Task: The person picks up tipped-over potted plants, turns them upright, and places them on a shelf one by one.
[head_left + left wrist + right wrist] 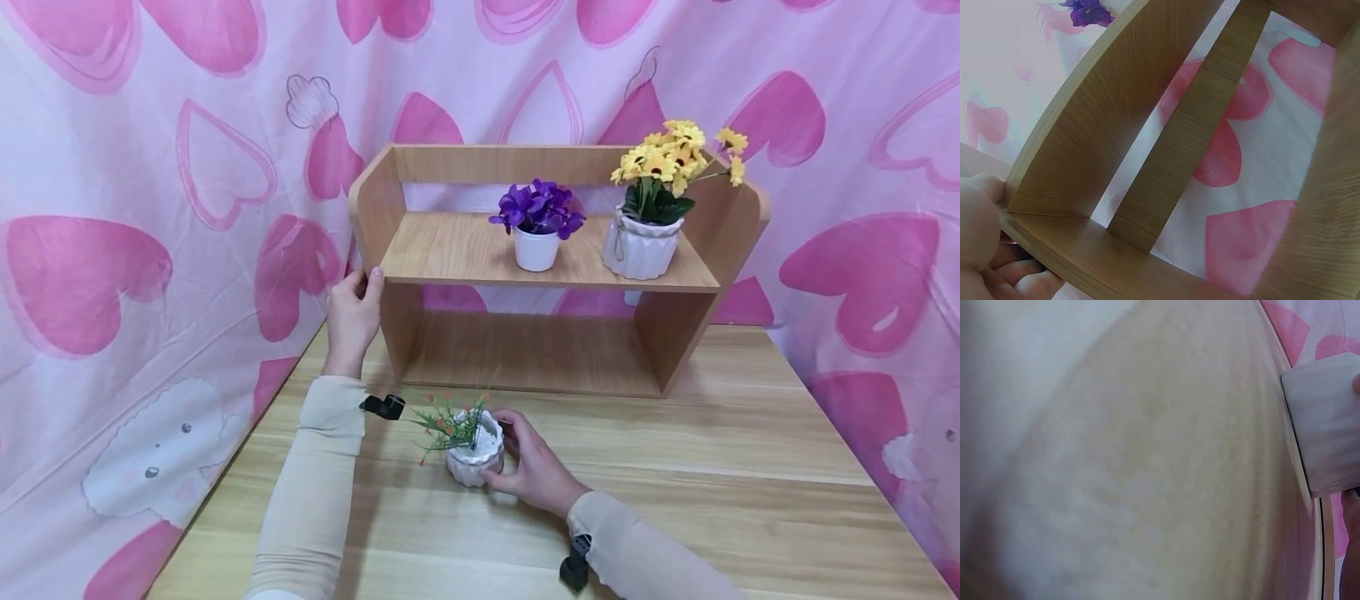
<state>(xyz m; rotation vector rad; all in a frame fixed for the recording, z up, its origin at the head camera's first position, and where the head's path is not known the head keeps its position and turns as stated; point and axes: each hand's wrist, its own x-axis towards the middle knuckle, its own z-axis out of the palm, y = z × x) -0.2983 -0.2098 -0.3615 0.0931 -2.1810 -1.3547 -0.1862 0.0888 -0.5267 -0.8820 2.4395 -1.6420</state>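
Observation:
In the head view my left hand (352, 321) grips the left side panel of a two-tier wooden shelf (551, 279), thumb at the front edge where the middle board meets it. The left wrist view shows the fingers (1038, 284) of that hand curled round the outside of the panel. My right hand (542, 467) holds a white fluted flowerpot (480, 462) from its right side, thumb in front and fingers behind. Thin green sprigs with small red flowers lean left out of this pot. Only part of the white pot (1325, 425) and fingertips show in the right wrist view.
On the shelf's upper board stand a small white pot with purple flowers (538, 218) and a larger white pot with yellow flowers (643, 237). The shelf stands on a wooden table (750, 467). A pink heart-patterned curtain (225, 275) hangs behind and at both sides.

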